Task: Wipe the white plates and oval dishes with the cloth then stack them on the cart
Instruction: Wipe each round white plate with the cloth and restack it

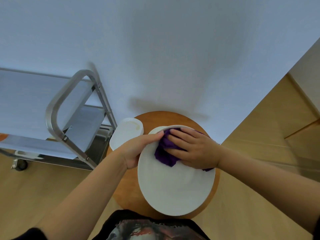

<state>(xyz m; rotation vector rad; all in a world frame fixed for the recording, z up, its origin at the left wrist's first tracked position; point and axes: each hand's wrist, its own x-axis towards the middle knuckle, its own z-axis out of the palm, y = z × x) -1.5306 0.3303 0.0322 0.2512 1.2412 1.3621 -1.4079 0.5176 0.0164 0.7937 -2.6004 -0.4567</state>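
Beside the steel cart (57, 108), I'm mid-wipe at the round wooden table (152, 118). My left hand (136, 149) grips the big white plate's (174, 189) rim; my right hand (194, 149) presses the purple cloth (164, 153) flat-fingered on it. The oval dish (126, 134) waits. Next: finish, then stack.

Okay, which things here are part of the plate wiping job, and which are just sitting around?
Part of the job:
- large white plate, gripped at its rim by the left hand
- purple cloth, pressed on it by the right hand
- oval dish
- metal cart

Just there:
- round wooden table
- wood floor
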